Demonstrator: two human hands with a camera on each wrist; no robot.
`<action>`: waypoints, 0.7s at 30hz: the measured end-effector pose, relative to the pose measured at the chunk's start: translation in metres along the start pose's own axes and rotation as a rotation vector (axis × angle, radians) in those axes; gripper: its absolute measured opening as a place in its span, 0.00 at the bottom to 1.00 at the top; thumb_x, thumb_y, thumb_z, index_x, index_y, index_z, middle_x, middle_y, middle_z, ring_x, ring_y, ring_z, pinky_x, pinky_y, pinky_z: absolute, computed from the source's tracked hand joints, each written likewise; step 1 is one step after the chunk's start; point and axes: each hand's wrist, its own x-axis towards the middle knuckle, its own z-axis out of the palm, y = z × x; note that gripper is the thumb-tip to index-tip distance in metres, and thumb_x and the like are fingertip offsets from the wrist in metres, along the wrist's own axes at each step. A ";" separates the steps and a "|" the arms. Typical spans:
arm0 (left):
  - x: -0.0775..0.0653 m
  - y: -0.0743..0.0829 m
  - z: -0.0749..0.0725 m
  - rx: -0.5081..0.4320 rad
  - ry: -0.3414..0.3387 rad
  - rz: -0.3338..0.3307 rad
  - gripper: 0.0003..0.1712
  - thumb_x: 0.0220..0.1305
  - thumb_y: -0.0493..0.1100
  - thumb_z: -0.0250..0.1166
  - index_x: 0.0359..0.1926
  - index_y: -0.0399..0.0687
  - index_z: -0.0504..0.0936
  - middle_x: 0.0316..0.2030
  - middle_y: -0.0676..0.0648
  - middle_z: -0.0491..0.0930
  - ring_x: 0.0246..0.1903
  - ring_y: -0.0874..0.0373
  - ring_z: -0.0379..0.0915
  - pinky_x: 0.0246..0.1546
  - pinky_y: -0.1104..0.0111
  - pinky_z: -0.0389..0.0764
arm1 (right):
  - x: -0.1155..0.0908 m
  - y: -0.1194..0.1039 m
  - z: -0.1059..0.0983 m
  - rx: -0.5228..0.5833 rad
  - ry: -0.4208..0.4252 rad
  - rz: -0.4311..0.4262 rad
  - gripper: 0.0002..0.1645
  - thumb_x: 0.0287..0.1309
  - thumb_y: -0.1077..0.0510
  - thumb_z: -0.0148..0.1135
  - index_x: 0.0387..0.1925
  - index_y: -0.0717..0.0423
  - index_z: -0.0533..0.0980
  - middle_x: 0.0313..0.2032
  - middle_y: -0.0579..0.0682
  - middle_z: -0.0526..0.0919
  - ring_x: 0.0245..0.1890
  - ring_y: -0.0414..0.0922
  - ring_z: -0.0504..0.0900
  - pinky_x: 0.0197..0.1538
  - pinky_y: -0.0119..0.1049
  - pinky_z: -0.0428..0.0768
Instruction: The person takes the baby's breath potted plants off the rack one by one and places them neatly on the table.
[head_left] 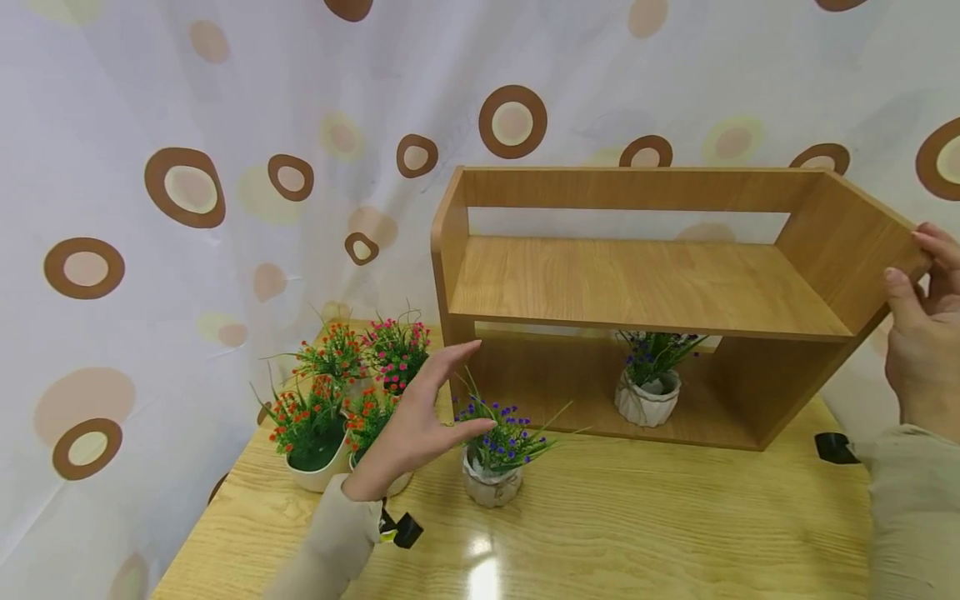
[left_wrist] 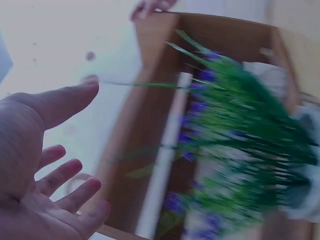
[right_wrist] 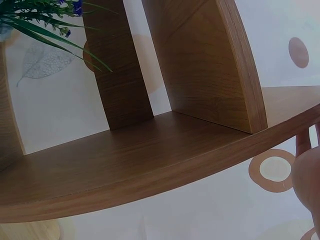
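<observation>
My left hand (head_left: 416,429) reaches over the table with thumb and fingers spread apart and nothing held between them. Just to its right, a small potted plant with purple flowers (head_left: 492,479) stands on the table in a pale wrapped pot; the left wrist view shows its green leaves (left_wrist: 255,130) close to the open palm. At the right, my right hand (head_left: 930,333) grips the front upper edge of the side panel of a two-tier wooden shelf (head_left: 645,279). A second purple-flowered plant (head_left: 648,400) in a white wrapped pot sits on the lower tier, right of the middle.
Several potted plants with orange and pink flowers (head_left: 318,450) are grouped on the left of the wooden table (head_left: 637,517), beside the shelf's left end. A patterned curtain (head_left: 247,108) hangs behind. Small black devices (head_left: 407,530) are on both wrists.
</observation>
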 end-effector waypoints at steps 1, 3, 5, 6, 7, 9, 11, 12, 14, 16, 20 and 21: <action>0.004 0.006 -0.004 0.020 0.017 0.033 0.53 0.57 0.47 0.81 0.78 0.64 0.62 0.75 0.54 0.64 0.76 0.54 0.60 0.75 0.47 0.66 | 0.000 0.000 0.000 0.011 0.003 -0.001 0.28 0.69 0.78 0.50 0.63 0.56 0.77 0.73 0.47 0.69 0.77 0.46 0.59 0.81 0.30 0.52; 0.012 0.016 -0.011 0.050 0.055 0.092 0.50 0.59 0.45 0.80 0.78 0.60 0.64 0.74 0.53 0.66 0.75 0.54 0.61 0.75 0.47 0.66 | 0.000 0.001 0.000 0.023 0.004 0.002 0.28 0.69 0.78 0.50 0.63 0.56 0.77 0.72 0.47 0.69 0.77 0.46 0.59 0.81 0.29 0.52; 0.021 0.025 -0.019 0.061 0.095 0.141 0.47 0.60 0.44 0.78 0.77 0.57 0.66 0.73 0.52 0.68 0.74 0.54 0.62 0.74 0.47 0.66 | 0.001 0.000 0.000 0.029 0.006 0.008 0.28 0.69 0.78 0.50 0.63 0.56 0.77 0.72 0.47 0.70 0.77 0.45 0.59 0.80 0.28 0.52; 0.026 0.028 -0.023 0.060 0.115 0.160 0.45 0.61 0.43 0.78 0.76 0.57 0.67 0.73 0.52 0.68 0.74 0.54 0.62 0.74 0.47 0.66 | 0.001 0.000 -0.001 0.029 0.007 0.006 0.28 0.69 0.79 0.50 0.63 0.56 0.77 0.72 0.47 0.70 0.76 0.46 0.60 0.80 0.28 0.53; 0.030 0.031 -0.027 0.063 0.135 0.180 0.43 0.62 0.42 0.77 0.75 0.56 0.69 0.73 0.52 0.69 0.74 0.55 0.62 0.74 0.48 0.66 | 0.000 0.000 -0.001 0.018 0.007 0.004 0.28 0.69 0.78 0.51 0.63 0.56 0.77 0.72 0.47 0.70 0.76 0.45 0.60 0.80 0.28 0.52; 0.041 0.036 -0.034 0.046 0.174 0.225 0.40 0.63 0.39 0.76 0.74 0.55 0.71 0.72 0.52 0.70 0.73 0.55 0.63 0.74 0.49 0.66 | 0.001 0.000 -0.001 -0.002 0.003 -0.011 0.28 0.69 0.78 0.50 0.64 0.56 0.76 0.72 0.47 0.70 0.76 0.46 0.61 0.81 0.29 0.53; 0.052 0.039 -0.041 0.030 0.213 0.271 0.37 0.63 0.37 0.75 0.72 0.53 0.73 0.71 0.50 0.71 0.73 0.55 0.63 0.75 0.51 0.66 | 0.001 0.000 -0.001 -0.020 -0.001 -0.028 0.28 0.69 0.78 0.50 0.65 0.56 0.76 0.71 0.48 0.70 0.75 0.47 0.61 0.81 0.29 0.53; 0.057 0.040 -0.044 0.023 0.233 0.295 0.36 0.63 0.36 0.74 0.71 0.51 0.74 0.71 0.50 0.72 0.73 0.55 0.64 0.75 0.52 0.66 | 0.001 0.000 -0.001 -0.018 0.001 -0.033 0.28 0.69 0.78 0.50 0.65 0.56 0.76 0.71 0.48 0.70 0.75 0.47 0.62 0.81 0.29 0.53; 0.066 0.041 -0.050 0.012 0.274 0.335 0.34 0.63 0.34 0.74 0.69 0.48 0.76 0.70 0.48 0.73 0.72 0.54 0.65 0.75 0.54 0.67 | 0.002 0.000 -0.001 0.011 0.001 -0.022 0.29 0.69 0.78 0.50 0.64 0.56 0.76 0.71 0.48 0.70 0.75 0.46 0.62 0.80 0.29 0.54; 0.074 0.041 -0.056 0.012 0.313 0.359 0.33 0.62 0.34 0.74 0.68 0.46 0.77 0.69 0.48 0.74 0.72 0.54 0.66 0.75 0.56 0.67 | 0.002 0.000 0.000 0.038 0.000 -0.003 0.28 0.69 0.78 0.50 0.64 0.56 0.76 0.72 0.47 0.69 0.76 0.46 0.61 0.80 0.29 0.55; 0.089 0.040 -0.066 0.018 0.363 0.362 0.32 0.63 0.35 0.73 0.68 0.49 0.77 0.68 0.49 0.76 0.71 0.56 0.67 0.75 0.58 0.67 | 0.001 0.001 0.001 0.066 0.005 -0.002 0.28 0.68 0.79 0.50 0.62 0.58 0.77 0.72 0.48 0.70 0.76 0.46 0.60 0.79 0.28 0.57; 0.093 0.040 -0.068 0.021 0.369 0.357 0.32 0.64 0.36 0.73 0.68 0.50 0.78 0.68 0.50 0.76 0.71 0.56 0.67 0.75 0.59 0.67 | 0.001 0.001 0.002 0.065 0.007 -0.010 0.28 0.67 0.80 0.50 0.62 0.58 0.77 0.72 0.48 0.70 0.76 0.46 0.60 0.79 0.28 0.57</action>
